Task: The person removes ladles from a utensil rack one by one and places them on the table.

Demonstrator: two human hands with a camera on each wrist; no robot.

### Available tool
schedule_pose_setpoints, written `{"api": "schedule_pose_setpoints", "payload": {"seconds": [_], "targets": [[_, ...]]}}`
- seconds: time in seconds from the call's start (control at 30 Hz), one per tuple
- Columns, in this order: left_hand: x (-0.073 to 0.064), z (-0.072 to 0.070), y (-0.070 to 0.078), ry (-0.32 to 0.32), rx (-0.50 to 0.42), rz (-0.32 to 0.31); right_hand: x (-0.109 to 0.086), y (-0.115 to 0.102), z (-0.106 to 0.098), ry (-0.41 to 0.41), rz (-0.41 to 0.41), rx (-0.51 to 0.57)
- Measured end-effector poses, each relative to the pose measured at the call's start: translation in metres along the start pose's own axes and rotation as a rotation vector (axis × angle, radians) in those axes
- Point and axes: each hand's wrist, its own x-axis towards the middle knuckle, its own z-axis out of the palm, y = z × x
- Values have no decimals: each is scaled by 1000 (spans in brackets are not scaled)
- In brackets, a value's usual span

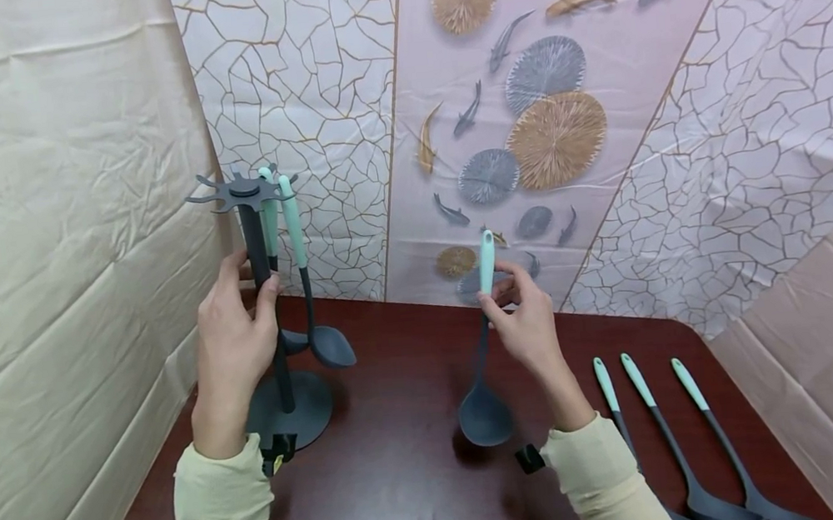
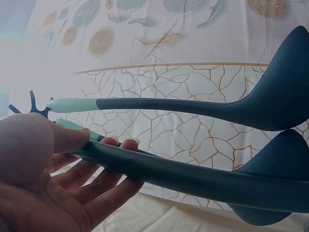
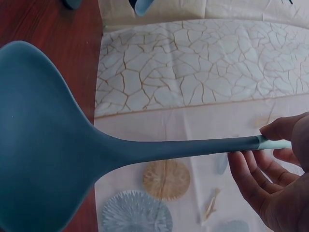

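Note:
My left hand (image 1: 237, 332) grips the dark post of a utensil stand (image 1: 311, 412), which has a round base and a hooked top ring. Two mint-handled utensils hang from its hooks; the nearer one, a spoon-like ladle (image 1: 333, 347), shows its bowl, and the other hangs partly hidden behind the post. In the left wrist view the thumb and fingers wrap the post (image 2: 203, 181). My right hand (image 1: 527, 316) pinches a ladle (image 1: 486, 416) by its mint handle, bowl downward above the table. The right wrist view shows that ladle's bowl (image 3: 43, 140) up close.
Several mint-handled utensils lie at the table's right side, among them a spoon-like one (image 1: 719, 507); their lower ends are partly cut off by the frame. The dark red table (image 1: 398, 463) meets patterned cloth (image 1: 313, 119) at the back and plain cloth (image 1: 61, 244) on the left.

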Motion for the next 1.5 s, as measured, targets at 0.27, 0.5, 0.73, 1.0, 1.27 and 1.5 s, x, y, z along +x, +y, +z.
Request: {"api": "schedule_pose_setpoints", "payload": {"seconds": [0.27,0.5,0.73,1.0,1.27,1.5], "targets": [[0,0,0,2,0,6,0,11,-14,19,33,-33],[-1,-2,-1,3,0,-9,-5,27,-20,12,83,-56],[-4,-2,-2,2,7,-13,-13,37,-24,-9,135,-104],[-2,-1,-2,6,-7,7,-20,50,-34,-27,140,-123],[1,0,-1,1,-14,11,-23,61,-43,-38,192,-153],[1,1,-1,-2,-16,7,-28,67,-50,-52,211,-164]]}}
